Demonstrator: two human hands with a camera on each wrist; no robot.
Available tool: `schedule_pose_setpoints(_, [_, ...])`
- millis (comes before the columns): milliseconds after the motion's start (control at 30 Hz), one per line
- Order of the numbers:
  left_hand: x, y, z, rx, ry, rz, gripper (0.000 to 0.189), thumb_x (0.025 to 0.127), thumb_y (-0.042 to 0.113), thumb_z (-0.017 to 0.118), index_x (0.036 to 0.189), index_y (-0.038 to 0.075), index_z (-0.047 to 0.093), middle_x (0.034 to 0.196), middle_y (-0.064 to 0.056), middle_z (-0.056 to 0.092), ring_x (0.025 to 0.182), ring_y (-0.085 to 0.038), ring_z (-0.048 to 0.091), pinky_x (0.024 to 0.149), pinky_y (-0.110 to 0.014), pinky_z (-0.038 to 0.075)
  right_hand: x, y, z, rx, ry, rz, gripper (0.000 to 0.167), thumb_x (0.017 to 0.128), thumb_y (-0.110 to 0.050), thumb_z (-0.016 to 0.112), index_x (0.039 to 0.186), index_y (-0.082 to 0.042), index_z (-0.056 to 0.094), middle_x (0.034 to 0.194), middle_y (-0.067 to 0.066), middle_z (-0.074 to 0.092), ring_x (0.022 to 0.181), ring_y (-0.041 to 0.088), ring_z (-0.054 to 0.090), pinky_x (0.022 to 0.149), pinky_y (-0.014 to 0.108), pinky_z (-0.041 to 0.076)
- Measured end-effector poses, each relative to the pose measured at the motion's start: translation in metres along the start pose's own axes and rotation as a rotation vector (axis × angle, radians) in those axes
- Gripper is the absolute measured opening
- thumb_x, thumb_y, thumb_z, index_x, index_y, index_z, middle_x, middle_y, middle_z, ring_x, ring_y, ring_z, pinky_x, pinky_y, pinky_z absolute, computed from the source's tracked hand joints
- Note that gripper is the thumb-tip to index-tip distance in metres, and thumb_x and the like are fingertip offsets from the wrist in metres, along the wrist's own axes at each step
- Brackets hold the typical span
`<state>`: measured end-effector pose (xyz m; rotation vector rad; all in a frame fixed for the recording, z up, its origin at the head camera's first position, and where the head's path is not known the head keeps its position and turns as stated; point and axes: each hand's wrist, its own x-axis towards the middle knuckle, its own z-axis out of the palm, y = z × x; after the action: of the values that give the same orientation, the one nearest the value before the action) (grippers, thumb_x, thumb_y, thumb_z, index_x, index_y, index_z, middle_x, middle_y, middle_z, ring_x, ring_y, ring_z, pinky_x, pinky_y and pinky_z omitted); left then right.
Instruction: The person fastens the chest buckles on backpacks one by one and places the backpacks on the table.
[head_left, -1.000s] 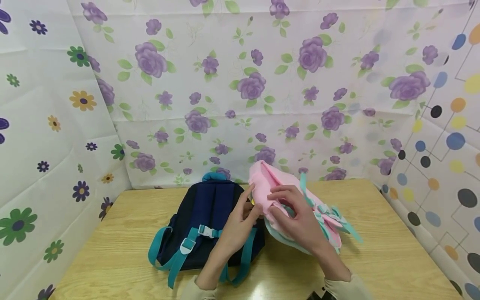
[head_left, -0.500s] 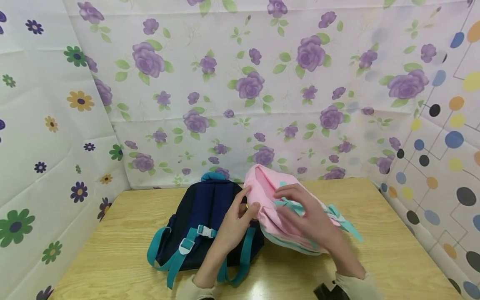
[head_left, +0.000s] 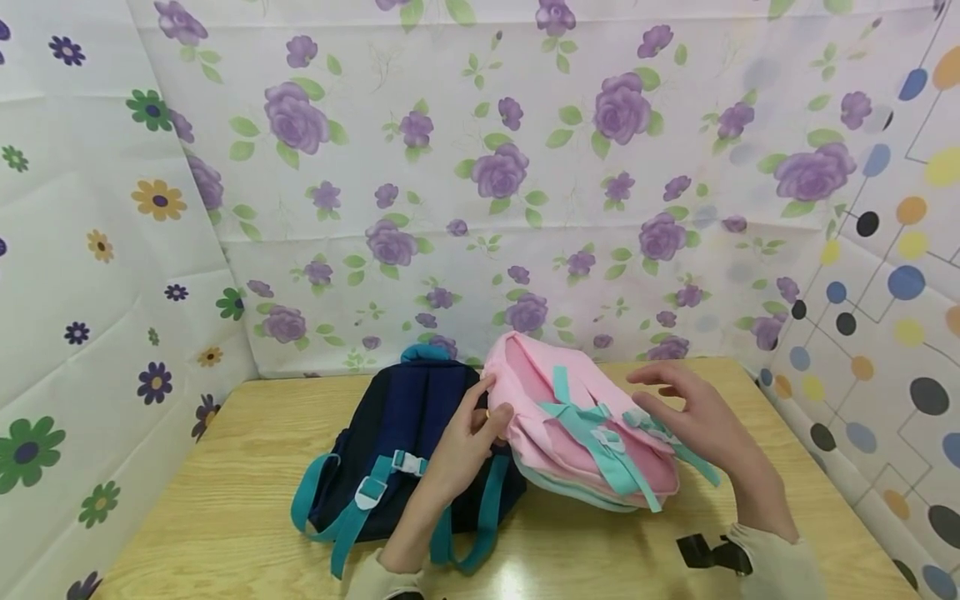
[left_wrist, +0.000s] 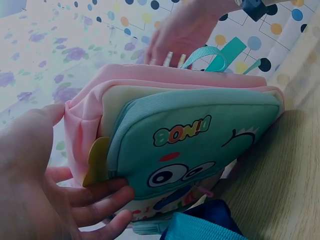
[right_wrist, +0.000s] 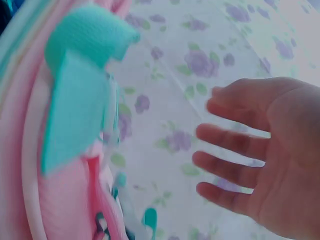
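Observation:
A pink backpack (head_left: 570, 417) with turquoise straps stands tilted, its strap side up toward the head camera. In the left wrist view its green front pocket (left_wrist: 195, 135) shows printed eyes and letters. My left hand (head_left: 459, 446) grips the bag's left end, thumb on the pink edge and fingers against the front by a yellow tab (left_wrist: 97, 161). My right hand (head_left: 701, 417) is off the bag, just to its right, fingers loosely spread with nothing in them. The right wrist view shows a gap between that hand and the turquoise strap (right_wrist: 75, 110).
A navy backpack (head_left: 405, 417) with teal straps lies on the wooden table (head_left: 225, 492), close against the pink bag's left side and partly behind my left hand. A floral cloth (head_left: 480, 208) hangs behind the table, and patterned cloths stand at both sides.
My right hand has let go of the pink backpack and moved right, uncovering its straps. The bag has turned and settled lower while my left hand kept its hold.

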<state>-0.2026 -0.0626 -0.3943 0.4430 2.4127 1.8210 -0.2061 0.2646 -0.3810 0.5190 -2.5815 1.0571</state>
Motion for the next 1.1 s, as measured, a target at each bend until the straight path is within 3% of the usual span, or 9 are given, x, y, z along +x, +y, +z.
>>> schedule_pose_setpoints(133, [0.001, -0.003, 0.000, -0.006, 0.005, -0.013, 0.063, 0.102, 0.035, 0.056, 0.157, 0.026, 0.028, 0.095, -0.006, 0.068, 0.096, -0.035, 0.065, 0.076, -0.032, 0.051, 0.000, 0.011, 0.000, -0.024, -0.051, 0.023, 0.026, 0.099, -0.032, 0.062, 0.123, -0.021, 0.064, 0.126, -0.001, 0.062, 0.114, 0.009, 0.055, 0.094, 0.039, 0.048])
schedule_pose_setpoints(267, [0.004, -0.014, 0.000, -0.014, 0.011, -0.004, 0.062, 0.100, 0.039, 0.058, 0.155, 0.034, 0.028, 0.101, -0.004, 0.069, 0.094, -0.028, 0.066, 0.076, -0.030, 0.051, 0.000, 0.021, 0.002, -0.008, -0.099, 0.050, 0.031, 0.099, -0.033, 0.062, 0.126, -0.017, 0.063, 0.126, 0.002, 0.061, 0.119, 0.024, 0.055, 0.095, 0.049, 0.047])
schedule_pose_setpoints(367, [0.004, -0.015, 0.000, -0.025, 0.004, -0.007, 0.064, 0.100, 0.038, 0.059, 0.156, 0.031, 0.028, 0.100, -0.006, 0.069, 0.094, -0.029, 0.066, 0.077, -0.033, 0.051, -0.002, 0.027, 0.004, 0.012, -0.138, 0.082, 0.036, 0.099, -0.033, 0.063, 0.128, -0.013, 0.061, 0.128, 0.007, 0.060, 0.122, 0.033, 0.053, 0.095, 0.055, 0.045])
schedule_pose_setpoints(567, [0.007, -0.022, 0.000, -0.034, -0.019, -0.011, 0.065, 0.099, 0.039, 0.059, 0.156, 0.033, 0.027, 0.100, -0.004, 0.071, 0.093, -0.017, 0.064, 0.084, -0.042, 0.053, -0.006, 0.042, 0.004, 0.044, -0.252, 0.161, 0.050, 0.096, -0.035, 0.066, 0.136, -0.009, 0.054, 0.142, 0.019, 0.048, 0.129, 0.048, 0.044, 0.098, 0.066, 0.041])
schedule_pose_setpoints(767, [0.010, -0.028, 0.000, -0.050, -0.058, 0.000, 0.066, 0.099, 0.042, 0.059, 0.156, 0.032, 0.026, 0.097, -0.005, 0.069, 0.093, -0.016, 0.063, 0.087, -0.043, 0.052, -0.007, 0.057, 0.008, 0.031, -0.374, 0.204, 0.062, 0.090, -0.031, 0.073, 0.140, -0.003, 0.050, 0.145, 0.029, 0.042, 0.133, 0.053, 0.038, 0.102, 0.066, 0.040])
schedule_pose_setpoints(1100, [0.015, -0.041, 0.003, -0.091, -0.129, -0.022, 0.069, 0.099, 0.043, 0.057, 0.158, 0.027, 0.023, 0.122, -0.013, 0.066, 0.100, -0.015, 0.061, 0.086, -0.036, 0.051, -0.009, 0.064, 0.005, 0.047, -0.485, 0.302, 0.061, 0.087, -0.032, 0.075, 0.138, -0.007, 0.052, 0.142, 0.028, 0.047, 0.125, 0.052, 0.048, 0.095, 0.057, 0.049])
